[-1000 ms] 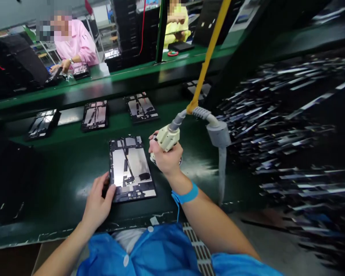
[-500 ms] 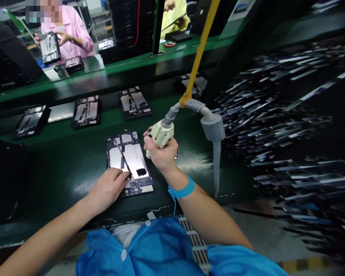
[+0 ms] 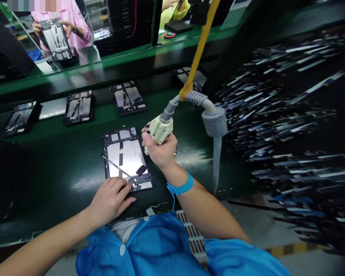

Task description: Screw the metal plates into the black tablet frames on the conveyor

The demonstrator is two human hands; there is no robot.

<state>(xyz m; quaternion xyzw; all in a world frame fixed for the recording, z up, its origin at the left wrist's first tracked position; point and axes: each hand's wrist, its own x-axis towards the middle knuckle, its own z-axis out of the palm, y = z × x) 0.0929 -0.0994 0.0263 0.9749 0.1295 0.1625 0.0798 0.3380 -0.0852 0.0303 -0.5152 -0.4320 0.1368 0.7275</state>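
In front of me lies an opened tablet body [image 3: 134, 151], a black frame around a bright silver plate. Across it slants a thin dark flex cable [image 3: 114, 164], its connector end near the tablet's lower edge. The fingertips of my left hand [image 3: 110, 197] rest by that end, with the thumb spread apart below. A small black piece [image 3: 141, 170] sits on the silver plate to the right. My right hand [image 3: 162, 152] is wrapped round a cream-coloured hand tool [image 3: 160, 129] with a grey cable, just right of the tablet; the tool's working end is mostly hidden.
A yellow strap [image 3: 201, 50] holds up the tool's cable, which carries a grey cylinder [image 3: 214, 122]. Several more tablet bodies [image 3: 128, 97] lie along the green bench [image 3: 60, 153]. Blurred dark stacks [image 3: 290, 115] stand at right. Across the bench, a person in pink [image 3: 74, 23] holds a tablet.
The flex cable's upper end has swung left across the plate, and the small black piece has turned. My left thumb has spread from the fingers. My right hand keeps its hold.
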